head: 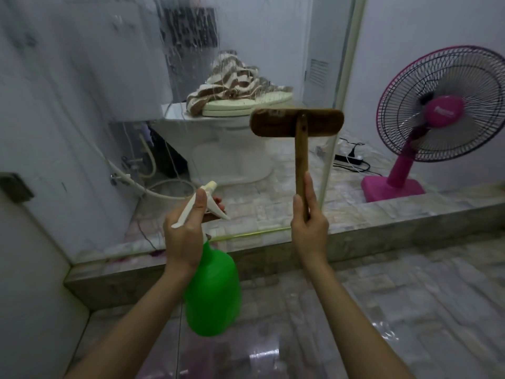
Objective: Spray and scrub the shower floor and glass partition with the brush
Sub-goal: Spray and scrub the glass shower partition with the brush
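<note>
– Left of centre, low: left hand (185,231) curled round the neck of the green spray bottle (213,291), thumb lying along the white trigger head. Bottle body hangs below the wrist.
– Nozzle direction?
– Nozzle (211,184) aims forward and a little up at the glass partition (109,105), which stands straight ahead of both hands. Glass is streaked wet higher up. Nozzle near it, not touching.
– And the brush?
– Right of the bottle: right hand (308,217) clamped on the lower end of the wooden handle (301,157). Handle upright; brush head (296,123) crosswise on top, long axis level, flat back toward the camera, so the bristles face the glass. Contact: cannot tell.
– Which of the hands is nearer the work?
– About level, side by side, apart. Brush head sits higher on the glass than the nozzle. Forearms extended.
– Floor?
– Shower floor (382,310) lies below the arms, tiled, glossy. My read: reaching it means tipping the handle down from upright; the glass needs only a forward press and strokes, so glass looks the step in hand.
– Beyond?
– Toilet (232,149) seen through the glass; pink fan (442,105) far right, past the glass's edge.
</note>
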A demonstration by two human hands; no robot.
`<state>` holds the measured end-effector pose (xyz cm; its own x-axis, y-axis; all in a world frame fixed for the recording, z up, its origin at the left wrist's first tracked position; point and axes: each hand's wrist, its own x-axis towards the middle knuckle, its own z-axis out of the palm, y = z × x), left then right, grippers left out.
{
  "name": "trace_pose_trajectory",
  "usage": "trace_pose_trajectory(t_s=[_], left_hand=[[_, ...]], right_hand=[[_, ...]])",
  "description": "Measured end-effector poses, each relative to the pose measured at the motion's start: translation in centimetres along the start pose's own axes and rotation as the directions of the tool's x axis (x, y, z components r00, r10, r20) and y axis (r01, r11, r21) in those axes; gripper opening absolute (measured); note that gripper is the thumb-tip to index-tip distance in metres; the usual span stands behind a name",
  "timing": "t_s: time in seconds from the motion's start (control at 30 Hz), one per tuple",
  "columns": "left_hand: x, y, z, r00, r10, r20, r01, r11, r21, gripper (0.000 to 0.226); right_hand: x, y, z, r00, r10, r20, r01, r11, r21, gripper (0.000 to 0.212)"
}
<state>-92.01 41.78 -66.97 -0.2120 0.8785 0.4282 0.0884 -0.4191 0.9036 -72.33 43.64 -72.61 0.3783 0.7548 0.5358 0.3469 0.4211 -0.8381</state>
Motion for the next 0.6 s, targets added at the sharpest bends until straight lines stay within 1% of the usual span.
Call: trace_pose_trajectory(t_s=[0.07,0.1,0.13,0.2,0.23,0.33,0.4,0.43,0.5,0.6], left_hand=[[0.0,-0.5,-0.3,1.000,-0.018,-0.003,0.018,1.000,0.002,0.046],[0.0,-0.6,-0.4,1.000,-0.018,-0.006,0.018,1.000,-0.011,0.043],[0.0,-0.9,-0.5,1.000,-0.017,-0.021,0.017,1.000,-0.022,0.040],[-0.3,-1.3,-0.7,0.999,-0.025,-0.032,0.025,0.999,-0.023,0.038],[-0.5,-1.4,-0.8,0.999,-0.031,-0.031,0.031,0.999,-0.014,0.039],[-1.0,-1.8,-0.9,0.995,-0.085,-0.046,0.083,0.996,-0.034,0.031],[-1.0,-2.2,-1.2,0.994,-0.106,-0.035,0.105,0.994,-0.031,0.031],[-1.0,-2.5,-1.4,0.993,-0.113,-0.031,0.112,0.993,-0.030,0.032],[-0.8,-2.8,-1.9,0.994,-0.109,-0.030,0.107,0.993,-0.053,0.033],[-0.7,-2.6,-2.5,0.997,-0.065,-0.047,0.061,0.995,-0.082,0.035]], right_hand=[[-2.4,2.2,-0.4,0.999,0.035,0.004,-0.035,0.999,0.041,0.050],[-4.7,4.1,-0.8,0.996,0.091,0.024,-0.092,0.995,0.035,0.051],[-7.1,5.9,-1.3,0.987,0.156,0.047,-0.157,0.988,0.003,0.053],[-10.6,7.5,-1.7,0.969,0.230,0.087,-0.226,0.973,-0.050,0.053],[-10.8,7.2,-1.5,0.969,0.233,0.086,-0.229,0.972,-0.049,0.052],[-6.3,4.5,-0.1,0.992,0.120,0.036,-0.120,0.993,-0.007,0.050],[-2.5,3.0,0.7,0.998,0.058,-0.005,-0.059,0.996,-0.067,0.049],[-1.9,2.8,0.8,0.999,0.042,-0.007,-0.042,0.996,-0.079,0.049],[-4.0,3.7,0.3,0.999,0.046,0.030,-0.044,0.998,-0.053,0.051],[-10.1,6.4,-0.8,0.982,0.145,0.122,-0.136,0.988,-0.078,0.060]])
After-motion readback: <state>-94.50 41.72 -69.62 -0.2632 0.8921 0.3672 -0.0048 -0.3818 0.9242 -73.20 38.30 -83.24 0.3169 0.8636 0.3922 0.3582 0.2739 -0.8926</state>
